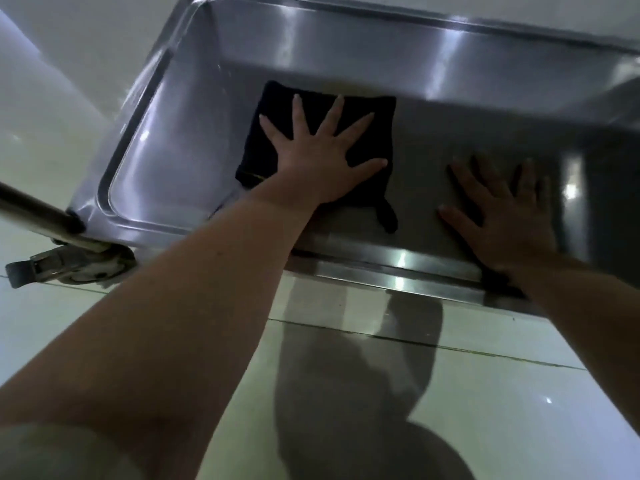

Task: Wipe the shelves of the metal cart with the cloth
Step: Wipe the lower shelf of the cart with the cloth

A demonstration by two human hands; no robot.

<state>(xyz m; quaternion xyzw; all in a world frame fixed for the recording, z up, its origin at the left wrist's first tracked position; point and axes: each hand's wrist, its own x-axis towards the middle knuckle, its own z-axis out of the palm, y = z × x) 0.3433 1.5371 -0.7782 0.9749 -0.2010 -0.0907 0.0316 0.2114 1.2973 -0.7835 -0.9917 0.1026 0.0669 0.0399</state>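
Note:
A dark folded cloth (pixel 367 112) lies flat on the low shelf (pixel 180 140) of the stainless metal cart. My left hand (pixel 320 157) presses down on the cloth with its fingers spread straight. My right hand (pixel 502 216) rests flat on the bare shelf to the right, fingers spread, in shadow, its wrist over the shelf's front rim (pixel 398 268). A loose corner of the cloth hangs toward the front rim.
The cart's upright tube (pixel 31 206) and a caster wheel (pixel 62 265) stand at the left front corner. Glossy pale floor tiles (pixel 502 403) fill the foreground. A white wall (pixel 41 64) lies behind and left of the cart.

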